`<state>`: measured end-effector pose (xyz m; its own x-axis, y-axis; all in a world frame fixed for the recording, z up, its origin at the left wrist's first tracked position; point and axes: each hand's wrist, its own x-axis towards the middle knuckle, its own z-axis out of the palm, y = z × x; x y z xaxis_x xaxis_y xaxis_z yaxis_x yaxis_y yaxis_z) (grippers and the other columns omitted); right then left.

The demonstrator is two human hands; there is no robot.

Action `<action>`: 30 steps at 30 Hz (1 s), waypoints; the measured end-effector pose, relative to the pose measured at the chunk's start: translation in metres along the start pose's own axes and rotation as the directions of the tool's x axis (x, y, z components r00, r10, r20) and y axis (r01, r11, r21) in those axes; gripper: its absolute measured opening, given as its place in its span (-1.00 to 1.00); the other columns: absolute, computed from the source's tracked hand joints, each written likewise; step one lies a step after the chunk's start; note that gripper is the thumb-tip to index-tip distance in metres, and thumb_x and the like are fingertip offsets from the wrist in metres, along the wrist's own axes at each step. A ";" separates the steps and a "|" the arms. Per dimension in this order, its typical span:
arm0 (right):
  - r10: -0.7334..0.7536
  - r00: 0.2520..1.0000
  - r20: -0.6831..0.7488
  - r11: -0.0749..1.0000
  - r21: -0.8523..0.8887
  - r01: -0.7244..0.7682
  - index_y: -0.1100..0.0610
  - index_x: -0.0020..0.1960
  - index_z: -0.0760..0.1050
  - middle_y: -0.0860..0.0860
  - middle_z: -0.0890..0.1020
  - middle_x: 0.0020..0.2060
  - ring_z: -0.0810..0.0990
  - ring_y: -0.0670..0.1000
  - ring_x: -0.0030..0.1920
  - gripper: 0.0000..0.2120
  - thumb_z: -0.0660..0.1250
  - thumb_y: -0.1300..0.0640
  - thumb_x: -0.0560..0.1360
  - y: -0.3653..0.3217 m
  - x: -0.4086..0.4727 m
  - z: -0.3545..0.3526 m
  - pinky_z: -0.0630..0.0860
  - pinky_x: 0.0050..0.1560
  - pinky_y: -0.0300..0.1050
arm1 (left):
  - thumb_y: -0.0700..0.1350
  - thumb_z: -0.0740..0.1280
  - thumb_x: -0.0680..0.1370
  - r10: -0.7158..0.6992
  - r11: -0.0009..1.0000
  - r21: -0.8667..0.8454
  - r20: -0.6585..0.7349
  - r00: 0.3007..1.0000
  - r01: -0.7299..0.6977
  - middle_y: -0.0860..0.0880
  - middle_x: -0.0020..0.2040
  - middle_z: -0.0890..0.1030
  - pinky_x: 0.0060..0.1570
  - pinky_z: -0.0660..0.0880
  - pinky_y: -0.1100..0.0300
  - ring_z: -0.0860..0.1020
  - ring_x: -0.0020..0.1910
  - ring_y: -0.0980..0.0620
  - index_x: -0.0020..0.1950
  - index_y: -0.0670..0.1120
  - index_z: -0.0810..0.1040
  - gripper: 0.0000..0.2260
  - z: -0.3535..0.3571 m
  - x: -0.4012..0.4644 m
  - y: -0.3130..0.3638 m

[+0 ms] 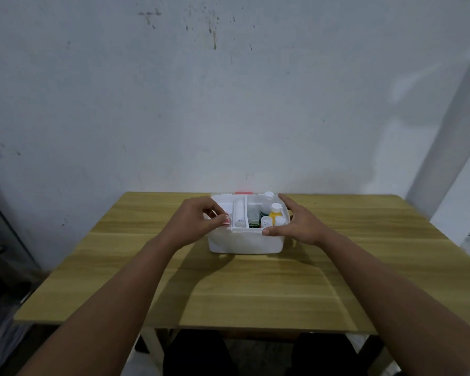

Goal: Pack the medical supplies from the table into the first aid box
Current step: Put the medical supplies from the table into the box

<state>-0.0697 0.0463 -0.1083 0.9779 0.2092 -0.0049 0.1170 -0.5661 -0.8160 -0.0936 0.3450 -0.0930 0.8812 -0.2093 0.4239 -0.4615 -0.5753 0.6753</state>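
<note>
A white first aid box (pixel 244 241) stands open at the middle of the wooden table (pixel 228 289). Its left part holds a white roll (pixel 239 214). Its right part holds a yellow bottle with a white cap (pixel 274 210) and other small white-capped bottles (pixel 266 221). My left hand (pixel 198 218) is over the box's left end, its fingers pinched on a small red and white item (pixel 226 220). My right hand (pixel 293 221) grips the box's right end, thumb on the front rim and fingers along the far corner.
A stained white wall rises right behind the table. A red part (pixel 242 193) shows behind the box's far rim. A dark object stands at the left edge of view, and my legs are under the table's near edge.
</note>
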 end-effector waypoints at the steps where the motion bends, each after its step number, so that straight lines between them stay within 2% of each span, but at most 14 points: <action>1: 0.000 1.000 0.000 1.000 -0.002 0.000 -0.11 0.64 0.12 -0.15 0.51 0.42 0.54 -0.03 0.36 0.35 0.68 -0.37 0.00 0.000 0.000 0.000 0.51 0.38 0.03 | -0.09 0.57 0.47 -0.008 1.000 -0.002 -0.014 1.000 0.008 0.14 -0.18 0.70 -0.21 0.41 0.40 0.64 -0.17 0.16 -0.17 -0.01 0.74 -0.95 -0.003 0.001 0.001; 3: -0.001 1.000 0.001 1.000 -0.007 0.001 -0.12 0.64 0.12 -0.15 0.50 0.43 0.54 -0.04 0.36 0.33 0.68 -0.35 0.02 0.000 0.000 0.000 0.51 0.38 0.03 | -0.09 0.56 0.48 -0.022 0.999 0.029 -0.048 0.999 0.024 0.15 -0.18 0.69 -0.20 0.44 0.38 0.63 -0.16 0.19 -0.16 -0.01 0.73 -0.95 -0.010 0.003 0.003; 5: -0.007 1.000 -0.002 1.000 -0.009 0.007 -0.13 0.64 0.12 -0.15 0.49 0.44 0.53 -0.04 0.36 0.34 0.67 -0.38 0.00 0.000 0.001 0.000 0.50 0.38 0.03 | -0.08 0.55 0.48 -0.008 0.993 0.120 -0.067 0.998 0.016 0.14 -0.16 0.68 -0.12 0.53 0.24 0.63 -0.13 0.18 -0.15 0.01 0.72 -0.95 -0.014 0.006 -0.001; 9: -0.009 1.000 -0.003 1.000 -0.001 0.009 -0.12 0.64 0.12 -0.15 0.49 0.44 0.53 -0.04 0.36 0.36 0.67 -0.38 -0.02 0.001 0.001 0.000 0.51 0.38 0.03 | -0.04 0.56 0.47 0.052 0.947 0.316 0.027 0.998 -0.057 0.10 -0.18 0.63 -0.12 0.57 0.02 0.58 -0.16 0.14 -0.14 -0.02 0.75 -0.93 -0.012 0.004 -0.010; 13: -0.007 1.000 -0.010 1.000 -0.009 0.007 -0.10 0.65 0.11 -0.15 0.47 0.45 0.51 -0.05 0.37 0.31 0.69 -0.31 0.05 0.002 0.001 0.000 0.49 0.37 -0.04 | 0.01 0.56 0.47 0.023 0.943 0.332 0.055 0.998 -0.040 0.12 -0.17 0.64 -0.12 0.56 0.05 0.59 -0.16 0.13 -0.15 -0.02 0.76 -0.88 -0.014 0.005 -0.011; 15: -0.010 1.000 -0.011 1.000 -0.013 0.010 -0.10 0.65 0.12 -0.14 0.47 0.45 0.51 -0.04 0.38 0.35 0.67 -0.37 0.01 0.001 0.000 0.000 0.48 0.39 0.00 | 0.08 0.50 0.50 0.038 0.924 0.375 0.098 0.994 -0.072 0.13 -0.18 0.65 -0.14 0.54 0.07 0.58 -0.17 0.13 -0.17 -0.04 0.76 -0.80 -0.016 0.008 -0.009; 17: -0.004 1.000 -0.025 1.000 0.005 0.005 -0.09 0.64 0.14 -0.12 0.47 0.46 0.50 -0.03 0.40 0.35 0.62 -0.45 -0.01 0.001 0.000 -0.002 0.47 0.42 0.06 | 0.10 0.40 0.52 0.065 0.925 0.372 0.066 0.996 -0.085 0.13 -0.18 0.65 -0.14 0.53 0.06 0.57 -0.17 0.13 -0.17 -0.04 0.76 -0.74 -0.014 0.009 -0.009; 19: 0.007 0.998 -0.056 0.999 0.047 -0.004 -0.06 0.64 0.17 -0.07 0.49 0.42 0.47 -0.02 0.40 0.31 0.52 -0.56 0.03 0.001 0.003 -0.003 0.45 0.43 0.11 | 0.04 0.37 0.55 0.022 0.957 0.289 -0.080 0.997 0.002 0.11 -0.13 0.65 -0.10 0.55 0.05 0.58 -0.12 0.13 -0.10 -0.06 0.75 -0.77 -0.009 0.013 -0.014; 21: 0.037 0.995 -0.090 0.993 0.111 -0.027 -0.03 0.61 0.25 -0.03 0.53 0.36 0.51 0.01 0.36 0.19 0.39 -0.62 0.15 -0.001 0.007 -0.004 0.48 0.39 0.15 | -0.02 0.38 0.60 -0.126 0.977 0.142 -0.228 0.966 0.161 0.06 -0.04 0.66 -0.07 0.56 0.09 0.59 -0.07 0.14 0.00 -0.08 0.71 -0.83 -0.005 0.018 -0.020; 23: 0.094 0.989 -0.116 0.978 0.195 -0.070 -0.02 0.42 0.47 -0.09 0.63 0.23 0.61 -0.03 0.20 -0.17 0.29 -0.56 0.36 -0.004 0.014 -0.004 0.55 0.29 0.13 | 0.03 0.35 0.63 -0.328 0.943 -0.023 -0.254 0.910 0.333 0.04 0.08 0.65 -0.01 0.53 0.13 0.59 0.00 0.11 0.14 -0.04 0.65 -0.81 -0.001 0.025 -0.026; 25: 0.158 0.980 -0.119 0.959 0.257 -0.123 -0.09 0.18 0.55 -0.19 0.63 0.00 0.60 -0.14 0.02 -0.54 0.22 -0.41 0.54 -0.007 0.023 -0.005 0.54 0.17 0.02 | 0.17 0.31 0.63 -0.533 0.840 -0.218 -0.157 0.831 0.497 0.00 0.18 0.63 0.08 0.56 0.05 0.60 0.09 0.02 0.30 -0.03 0.58 -0.64 0.004 0.036 -0.037; 26: 0.190 0.975 -0.119 0.949 0.277 -0.151 -0.08 0.11 0.57 -0.19 0.64 -0.04 0.60 -0.14 -0.01 -0.58 0.20 -0.39 0.56 -0.005 0.031 -0.005 0.52 0.14 0.00 | 0.23 0.30 0.62 -0.624 0.758 -0.307 -0.085 0.777 0.575 -0.04 0.19 0.63 0.08 0.57 0.01 0.61 0.09 -0.02 0.35 -0.05 0.55 -0.55 0.006 0.043 -0.043; 28: 0.278 0.954 -0.114 0.927 0.294 -0.234 0.01 0.03 0.66 -0.04 0.72 -0.05 0.65 -0.03 -0.04 -0.49 0.21 -0.39 0.56 0.002 0.049 -0.004 0.54 0.10 -0.01 | 0.36 0.26 0.57 -0.730 0.611 -0.380 0.071 0.680 0.695 -0.07 0.15 0.64 0.10 0.57 -0.02 0.63 0.07 -0.08 0.36 -0.10 0.53 -0.39 0.009 0.056 -0.051; 30: 0.356 0.929 -0.102 0.895 0.324 -0.308 0.16 0.02 0.70 0.15 0.76 -0.07 0.70 0.10 -0.10 -0.41 0.25 -0.36 0.55 0.007 0.069 -0.003 0.57 0.01 -0.01 | 0.50 0.22 0.48 -0.748 0.560 -0.350 0.178 0.640 0.751 -0.07 0.11 0.68 0.16 0.55 -0.05 0.64 0.08 -0.13 0.29 -0.12 0.58 -0.25 0.014 0.070 -0.057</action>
<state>-0.0011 0.0539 -0.1129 0.9676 -0.0883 -0.2364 -0.2522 -0.3124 -0.9158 -0.0043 0.3520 -0.1098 0.9272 0.1553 -0.3410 0.3677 -0.2024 0.9077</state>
